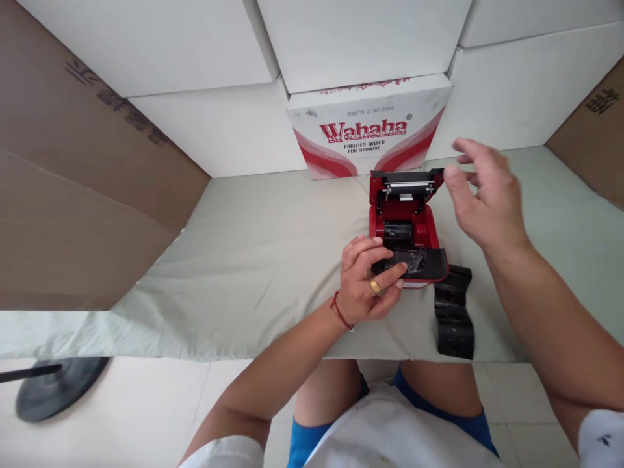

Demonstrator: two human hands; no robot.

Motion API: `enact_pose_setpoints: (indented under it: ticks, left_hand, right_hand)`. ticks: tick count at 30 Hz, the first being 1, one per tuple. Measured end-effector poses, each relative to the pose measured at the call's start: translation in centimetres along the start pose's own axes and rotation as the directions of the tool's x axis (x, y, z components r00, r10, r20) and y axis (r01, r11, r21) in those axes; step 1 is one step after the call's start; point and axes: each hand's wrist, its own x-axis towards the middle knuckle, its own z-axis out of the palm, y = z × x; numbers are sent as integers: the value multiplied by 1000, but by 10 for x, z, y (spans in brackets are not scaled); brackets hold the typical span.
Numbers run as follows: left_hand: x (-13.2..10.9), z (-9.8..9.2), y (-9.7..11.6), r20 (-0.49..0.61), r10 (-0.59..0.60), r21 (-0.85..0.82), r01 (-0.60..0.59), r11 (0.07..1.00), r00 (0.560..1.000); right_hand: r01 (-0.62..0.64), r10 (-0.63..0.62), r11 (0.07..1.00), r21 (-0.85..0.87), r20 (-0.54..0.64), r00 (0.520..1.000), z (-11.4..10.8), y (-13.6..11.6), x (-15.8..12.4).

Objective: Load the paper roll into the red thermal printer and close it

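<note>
A red and black label printer (431,224) stands with its lid raised on the cloth. A dark roll (398,231) in clear wrap sits in its bay. My left hand (363,279) grips the printer's near side, its fingers lying over shiny black film on the front panel and its thumb at the front edge. Beside the raised lid's right corner is my right hand (492,201), thumb and fingers apart, with nothing between them. Whether its thumb touches that corner I cannot tell. A wavy strip of black film (454,318) lies to the right of the printer.
A white and red Wahaha water carton (373,133) stands behind the printer, against white boxes (205,130). Brown cartons flank the left (88,195) and right. The pale green cloth (253,260) hangs over the table's front edge. A round black base (63,390) is on the floor.
</note>
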Motion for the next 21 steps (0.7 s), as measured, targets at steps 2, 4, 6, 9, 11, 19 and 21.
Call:
enact_pose_setpoints:
  ticks: [2,4,6,9,11,19,21]
  left_hand:
    - [-1,0,1,12,-11,6,11,1000,1000]
    - [-1,0,2,-8,13,42,-13,999,1000]
    - [1,1,3,-41,53,93,-49,995,998]
    - [3,1,4,-74,91,144,-80,986,993]
    - [3,0,4,-71,92,140,-82,987,993]
    - [2,-3,-1,-28,40,110,-37,993,999]
    - [4,-4,-4,-41,-13,15,14,1000,999]
  right_hand:
    - [54,-57,998,44,75,996,8,3,-1]
    - [82,-90,993,90,89,992,9,-3,-8]
    - [81,-89,990,118,66,994,2,-12,-20]
    - [116,-127,982,146,69,989,-11,-17,-43]
    - [162,-183,969,186,101,978,-15,-13,-61]
    - [181,-214,941,287,88,973,-3,-3,-90]
    - [171,-200,939,299,70,977,-1,-6,-89]
